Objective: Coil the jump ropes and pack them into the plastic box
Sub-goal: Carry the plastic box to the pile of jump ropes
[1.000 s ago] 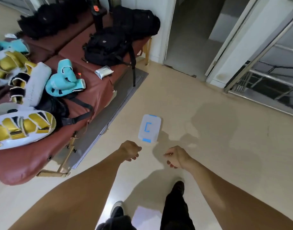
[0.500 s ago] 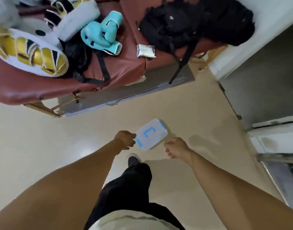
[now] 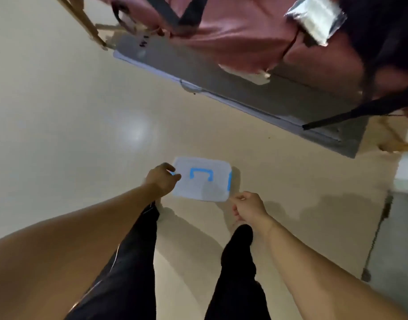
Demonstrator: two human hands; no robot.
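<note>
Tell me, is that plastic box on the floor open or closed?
Closed: the translucent lid with its blue handle covers the plastic box. Whether the blue side latch is fastened, cannot tell.

One box (image 3: 201, 181) with one blue handle (image 3: 201, 173) and one visible blue clip (image 3: 229, 181). Two hands: left (image 3: 161, 181), right (image 3: 248, 207). One foil packet (image 3: 318, 17) on one bench (image 3: 240, 40). Two black straps (image 3: 182, 12).

Single head-worn wide-angle view, facing steeply down at floor (image 3: 59, 135), near own legs
</note>
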